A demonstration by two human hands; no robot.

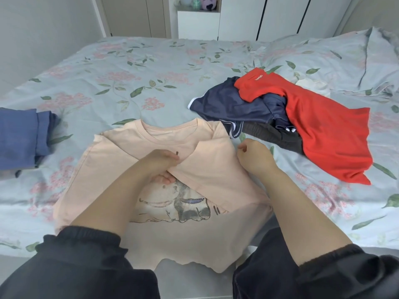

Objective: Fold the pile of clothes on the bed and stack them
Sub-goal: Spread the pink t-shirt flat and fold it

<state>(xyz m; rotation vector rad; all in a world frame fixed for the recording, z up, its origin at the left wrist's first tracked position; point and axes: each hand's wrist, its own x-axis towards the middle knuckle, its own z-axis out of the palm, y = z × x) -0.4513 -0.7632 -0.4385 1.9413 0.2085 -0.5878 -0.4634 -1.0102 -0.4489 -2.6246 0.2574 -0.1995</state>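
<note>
Your left hand pinches the flap folded across the peach T-shirt, spread on the bed before you, probably to set that side fold. Your right hand curls at the shirt's right crease, its hold on cloth unclear. Right of the shirt lie three unfolded garments: red top, navy shorts, dark grey piece; left, one folded blue stack.

The pale peach cotton T-shirt with a faded grey cartoon print lies face up on the floral grey-blue bed, hem hanging off the near edge; its right side is folded in over the chest; further right, a crumpled red shirt drapes over navy shorts; a folded blue garment lies far left.
</note>
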